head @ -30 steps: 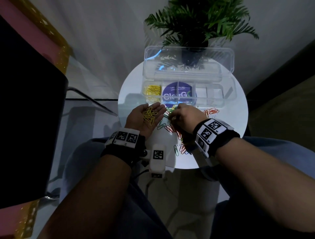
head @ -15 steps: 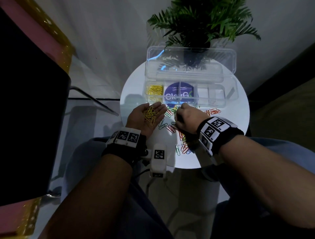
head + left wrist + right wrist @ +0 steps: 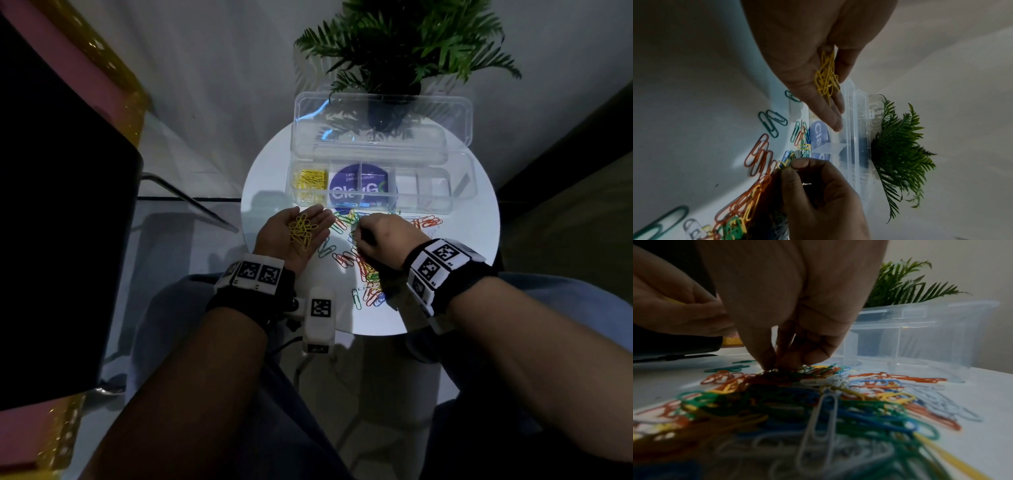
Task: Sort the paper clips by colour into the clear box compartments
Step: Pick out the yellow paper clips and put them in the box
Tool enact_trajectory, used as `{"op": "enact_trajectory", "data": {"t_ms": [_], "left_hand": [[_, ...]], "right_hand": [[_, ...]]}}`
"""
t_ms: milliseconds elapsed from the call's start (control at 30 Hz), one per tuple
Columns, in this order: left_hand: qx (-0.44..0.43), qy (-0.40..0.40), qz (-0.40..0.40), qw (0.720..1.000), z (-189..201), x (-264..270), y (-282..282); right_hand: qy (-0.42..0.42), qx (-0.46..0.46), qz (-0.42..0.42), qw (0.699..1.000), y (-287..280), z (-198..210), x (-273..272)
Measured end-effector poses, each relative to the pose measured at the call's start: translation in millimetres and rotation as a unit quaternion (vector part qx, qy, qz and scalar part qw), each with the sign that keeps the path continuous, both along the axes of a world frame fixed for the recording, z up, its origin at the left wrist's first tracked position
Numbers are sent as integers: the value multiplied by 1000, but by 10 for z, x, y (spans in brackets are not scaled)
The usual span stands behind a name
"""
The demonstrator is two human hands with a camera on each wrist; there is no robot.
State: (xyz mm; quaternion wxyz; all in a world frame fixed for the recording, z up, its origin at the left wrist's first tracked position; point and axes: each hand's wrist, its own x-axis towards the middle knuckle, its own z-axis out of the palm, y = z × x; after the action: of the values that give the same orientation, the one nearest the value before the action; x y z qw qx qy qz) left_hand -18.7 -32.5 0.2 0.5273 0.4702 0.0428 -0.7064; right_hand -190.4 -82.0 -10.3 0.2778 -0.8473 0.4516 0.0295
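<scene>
The left hand (image 3: 297, 236) lies palm up at the near left of the round white worktop (image 3: 479, 240), its fingers (image 3: 833, 116) straight and relaxed, cradling a small heap of yellow paper clips (image 3: 303, 230) in the palm. It sits where it was a second ago, with the same heap in it.

The right hand (image 3: 383, 236) has changed more. A second ago it was lower over the loose pile; now it sits a little further forward, nearer the clear box (image 3: 459, 192), knuckles up and fingers curled down into the mixed paper clips (image 3: 363, 270). In the left wrist view its thumb and forefinger pinch a yellow clip (image 3: 784, 164) at the edge of the pile, just off the worktop surface. The right wrist view shows the fingertips (image 3: 768, 360) bunched together and touching the top of the heap, though the clip itself is hard to make out there.

The mixed clips, red, green, blue, yellow and white, spread across the worktop between the hands and the box. The box stands open at the far side with its lid (image 3: 383, 126) tilted back, and its leftmost compartment (image 3: 308, 181) holds sorted yellow clips. A purple round label (image 3: 359, 186) shows through the next compartments. A green potted plant (image 3: 404, 44) stands behind the box.
</scene>
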Motion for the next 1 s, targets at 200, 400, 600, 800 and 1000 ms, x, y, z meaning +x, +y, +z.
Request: {"op": "enact_trajectory", "data": {"t_ms": [200,400,600,800,1000], "left_hand": [[2,-1,1,1000,-25,9,-6],[-1,4,2,1000,-29,18,-4],[-4,22,6,1000,-11,39,13],[-5,23,7,1000,-13,36,6],[-3,8,5,1000,-36,27,-4]], "right_hand": [[46,9,-15,999,-25,36,80],[40,17,-8,999,-20,-5,83],[-25,13,-77,997,5,27,2],[-30,-3,-92,995,-69,91,-95],[73,-17,-53,996,-57,-5,27]]}}
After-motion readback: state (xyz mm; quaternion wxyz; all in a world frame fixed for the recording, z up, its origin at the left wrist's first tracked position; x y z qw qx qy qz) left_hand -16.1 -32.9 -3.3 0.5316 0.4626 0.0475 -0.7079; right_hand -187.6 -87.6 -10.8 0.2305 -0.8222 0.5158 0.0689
